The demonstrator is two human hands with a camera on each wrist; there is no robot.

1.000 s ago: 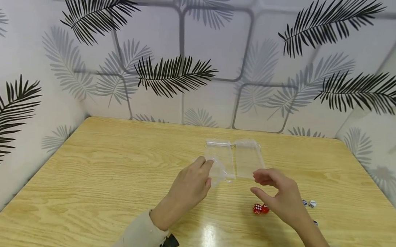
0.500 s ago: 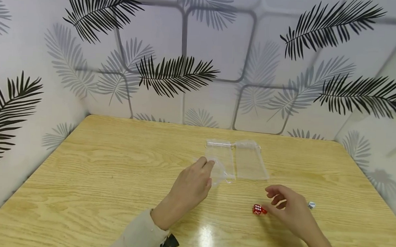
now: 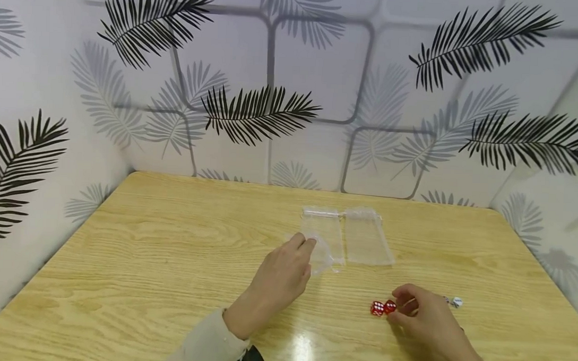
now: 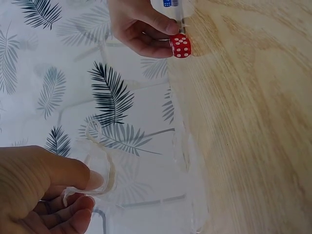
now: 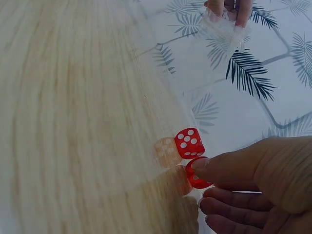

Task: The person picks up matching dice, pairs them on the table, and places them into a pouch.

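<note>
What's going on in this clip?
A person's left hand pinches a sheer pouch, while two more pouches lie side by side, flat on the wooden table. The right hand has its thumb on a red die, close beside a second red die; whether it grips firmly is unclear. A white die shows beyond that hand.

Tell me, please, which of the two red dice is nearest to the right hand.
The right red die, directly beside the right hand; the left red die is farther from it.
</note>
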